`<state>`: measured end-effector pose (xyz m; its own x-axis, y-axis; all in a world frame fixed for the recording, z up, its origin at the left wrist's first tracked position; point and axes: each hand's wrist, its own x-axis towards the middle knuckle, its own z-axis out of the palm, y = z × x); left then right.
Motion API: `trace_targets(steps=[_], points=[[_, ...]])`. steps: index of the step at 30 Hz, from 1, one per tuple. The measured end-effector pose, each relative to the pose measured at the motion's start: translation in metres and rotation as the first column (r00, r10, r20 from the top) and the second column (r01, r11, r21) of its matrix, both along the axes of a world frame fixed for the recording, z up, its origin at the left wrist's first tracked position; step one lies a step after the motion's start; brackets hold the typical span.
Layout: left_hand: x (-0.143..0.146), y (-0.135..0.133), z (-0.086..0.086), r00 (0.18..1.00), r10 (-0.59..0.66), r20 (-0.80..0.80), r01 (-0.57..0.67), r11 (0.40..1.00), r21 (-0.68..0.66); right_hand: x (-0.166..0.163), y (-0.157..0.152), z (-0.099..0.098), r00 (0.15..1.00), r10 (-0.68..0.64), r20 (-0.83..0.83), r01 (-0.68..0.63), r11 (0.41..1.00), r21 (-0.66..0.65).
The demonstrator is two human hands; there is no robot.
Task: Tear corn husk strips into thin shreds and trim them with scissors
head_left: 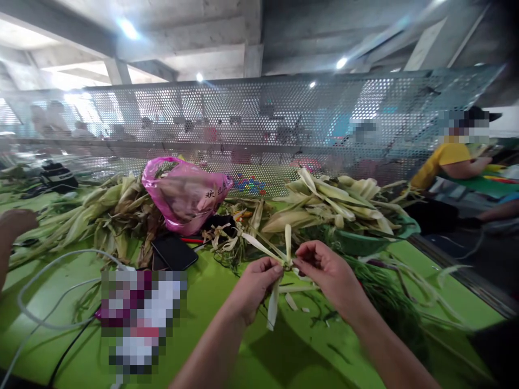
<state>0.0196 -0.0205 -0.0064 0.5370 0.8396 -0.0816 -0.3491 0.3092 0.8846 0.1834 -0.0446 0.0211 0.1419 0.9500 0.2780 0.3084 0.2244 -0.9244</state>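
Observation:
Over the green table, several pale corn husk strips [287,243] stick out in different directions from one small crossing point. My left hand [259,278] is closed, pinching the strips near that crossing between thumb and forefinger; one strip hangs down below it. From the other side my right hand [324,270] pinches at the same crossing with thumb and forefinger, its other fingers curled. Beyond both hands lies a heap of corn husks [336,200], partly in a green basin [365,244]. Small husk scraps [291,301] lie on the table beneath.
A pink plastic bag [182,200] stands among dried husks [101,216]. Left of my hands are a black phone [176,252], a white cable [30,310] and blurred-out items. Green stringy stuff [381,297] lies right. A perforated metal screen [243,119] crosses behind; a person in yellow [441,159] sits far right.

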Motion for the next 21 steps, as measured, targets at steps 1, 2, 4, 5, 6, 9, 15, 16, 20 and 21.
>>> trace_targets(steps=[1, 2, 4, 5, 6, 9, 15, 16, 20, 21], points=[[-0.001, 0.0, 0.001, 1.0, -0.005, -0.001, 0.005, 1.0, -0.001, -0.001, -0.001, 0.001, 1.0, 0.01, -0.002, -0.011, 1.0, -0.027], [-0.001, 0.0, 0.001, 1.0, -0.01, -0.006, 0.01, 1.0, 0.009, -0.001, -0.002, 0.002, 1.0, 0.027, 0.003, -0.026, 0.998, -0.058], [-0.003, 0.0, 0.003, 0.999, -0.026, -0.029, 0.027, 0.998, 0.055, -0.002, -0.003, 0.003, 0.997, 0.061, 0.038, -0.057, 0.992, -0.111], [-0.003, -0.001, 0.004, 0.998, -0.036, -0.043, 0.039, 0.996, 0.078, -0.002, -0.003, 0.002, 0.996, 0.068, 0.062, -0.06, 0.991, -0.118], [-0.004, -0.001, 0.004, 0.997, -0.05, -0.052, 0.055, 0.994, 0.093, -0.002, -0.003, 0.001, 0.994, 0.065, 0.088, -0.056, 0.992, -0.11], [-0.003, -0.001, 0.004, 0.996, -0.071, -0.057, 0.076, 0.993, 0.086, -0.002, -0.003, -0.003, 0.989, 0.003, 0.15, 0.0, 1.0, -0.017], [0.0, 0.005, 0.001, 0.99, 0.133, 0.034, -0.133, 0.991, -0.026, -0.015, -0.011, -0.003, 0.916, -0.271, 0.296, 0.186, 0.94, 0.287], [0.0, 0.006, 0.0, 0.984, 0.167, 0.057, -0.165, 0.985, -0.05, -0.018, -0.013, -0.003, 0.907, -0.231, 0.351, 0.146, 0.956, 0.254], [0.0, 0.009, -0.002, 0.961, 0.232, 0.149, -0.221, 0.972, -0.084, -0.031, -0.014, -0.008, 0.873, 0.037, 0.487, -0.031, 0.999, -0.02], [0.0, 0.009, -0.003, 0.96, 0.235, 0.151, -0.225, 0.971, -0.078, -0.032, -0.013, -0.009, 0.872, 0.07, 0.484, -0.052, 0.997, -0.051]])
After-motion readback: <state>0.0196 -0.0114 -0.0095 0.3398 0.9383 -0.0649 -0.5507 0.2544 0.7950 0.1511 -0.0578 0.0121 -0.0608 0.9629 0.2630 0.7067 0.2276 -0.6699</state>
